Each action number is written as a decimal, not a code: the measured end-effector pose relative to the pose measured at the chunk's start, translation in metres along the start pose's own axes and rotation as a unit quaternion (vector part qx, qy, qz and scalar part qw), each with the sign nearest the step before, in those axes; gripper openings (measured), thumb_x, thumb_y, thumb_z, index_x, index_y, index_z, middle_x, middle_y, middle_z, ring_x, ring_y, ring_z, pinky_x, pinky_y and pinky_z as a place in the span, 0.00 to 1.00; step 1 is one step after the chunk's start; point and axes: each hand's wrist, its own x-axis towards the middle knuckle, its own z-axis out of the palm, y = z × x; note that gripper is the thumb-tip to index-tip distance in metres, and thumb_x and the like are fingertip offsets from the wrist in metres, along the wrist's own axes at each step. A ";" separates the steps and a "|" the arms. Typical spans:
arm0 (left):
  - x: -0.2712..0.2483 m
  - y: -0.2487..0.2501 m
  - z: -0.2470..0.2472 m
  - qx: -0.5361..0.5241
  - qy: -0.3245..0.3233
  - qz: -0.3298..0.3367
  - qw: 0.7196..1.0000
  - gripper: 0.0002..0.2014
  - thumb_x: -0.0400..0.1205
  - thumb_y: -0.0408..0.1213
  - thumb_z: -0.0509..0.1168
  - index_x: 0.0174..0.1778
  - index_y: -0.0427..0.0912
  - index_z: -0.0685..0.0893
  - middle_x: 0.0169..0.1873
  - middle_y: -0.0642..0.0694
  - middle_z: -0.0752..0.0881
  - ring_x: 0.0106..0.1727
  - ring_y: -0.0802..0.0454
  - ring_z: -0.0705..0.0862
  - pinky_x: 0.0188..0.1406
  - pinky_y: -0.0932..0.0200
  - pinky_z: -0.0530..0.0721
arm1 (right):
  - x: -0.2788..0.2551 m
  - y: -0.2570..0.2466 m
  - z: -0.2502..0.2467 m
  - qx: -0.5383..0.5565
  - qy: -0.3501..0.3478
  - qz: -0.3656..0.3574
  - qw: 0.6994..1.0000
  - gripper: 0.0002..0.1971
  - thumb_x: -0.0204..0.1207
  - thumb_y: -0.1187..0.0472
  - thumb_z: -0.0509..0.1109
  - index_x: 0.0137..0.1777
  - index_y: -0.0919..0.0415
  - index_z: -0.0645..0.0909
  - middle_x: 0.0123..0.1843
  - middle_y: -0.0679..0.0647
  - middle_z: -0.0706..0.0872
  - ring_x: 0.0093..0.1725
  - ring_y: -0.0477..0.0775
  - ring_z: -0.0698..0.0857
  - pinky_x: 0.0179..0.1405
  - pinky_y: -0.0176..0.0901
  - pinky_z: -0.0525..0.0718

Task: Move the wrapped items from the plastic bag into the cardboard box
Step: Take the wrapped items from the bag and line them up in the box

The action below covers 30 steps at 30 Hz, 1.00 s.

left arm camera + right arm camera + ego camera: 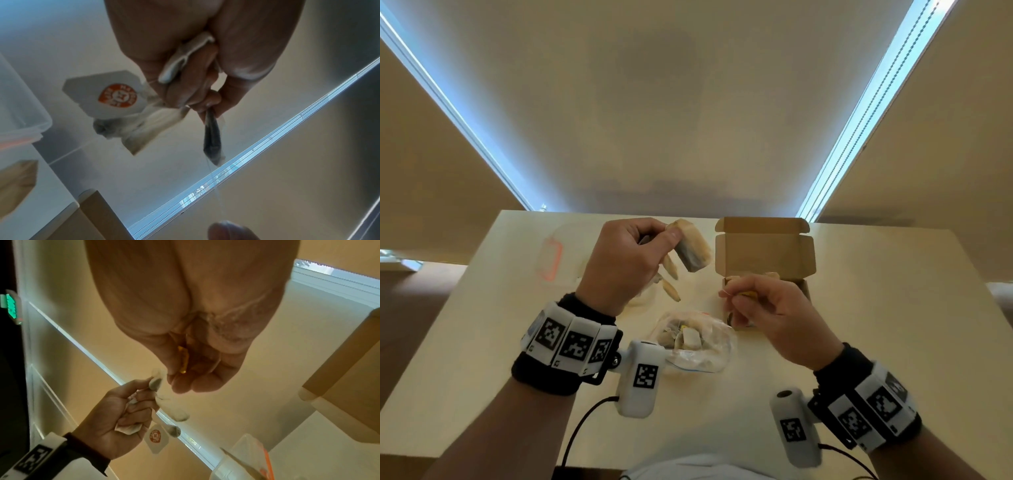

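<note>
Pinched in my left hand (619, 263), a cluster of tea bags (691, 250) dangles left of the cardboard box (767, 253); my right hand (770, 315) pinches a yellow tag (750, 295). Light, limp, tangling: I'd hold bodies, not strings.

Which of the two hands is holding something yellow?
The right hand, by the open cardboard box, pinches a small yellow item. The left hand instead grips several pale wrapped tea bags.
</note>
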 end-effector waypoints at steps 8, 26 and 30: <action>0.000 -0.015 0.004 0.133 -0.025 0.043 0.990 0.11 0.76 0.47 0.69 0.32 0.47 0.90 0.23 0.46 0.86 0.28 0.44 0.82 0.29 0.50 0.79 | -0.005 -0.042 -0.016 -0.174 0.024 -0.094 0.980 0.02 0.79 0.65 0.73 0.48 0.57 0.84 0.38 0.37 0.90 0.38 0.34 0.89 0.40 0.20 0.80; -0.006 -0.016 0.032 0.066 -0.254 0.020 0.965 0.09 0.82 0.40 0.70 0.42 0.40 0.92 0.26 0.46 0.85 0.27 0.59 0.77 0.29 0.64 0.76 | 0.024 -0.043 -0.018 -0.244 0.038 -0.036 0.968 0.14 0.64 0.54 0.86 0.42 0.51 0.83 0.30 0.40 0.89 0.34 0.34 0.88 0.38 0.22 0.83; -0.003 -0.018 0.036 0.062 -0.267 0.006 0.962 0.09 0.81 0.41 0.71 0.42 0.40 0.93 0.28 0.40 0.86 0.28 0.55 0.76 0.31 0.59 0.76 | 0.022 -0.037 -0.019 -0.248 0.061 -0.068 0.964 0.23 0.61 0.53 0.87 0.52 0.54 0.81 0.38 0.45 0.89 0.34 0.40 0.89 0.37 0.26 0.86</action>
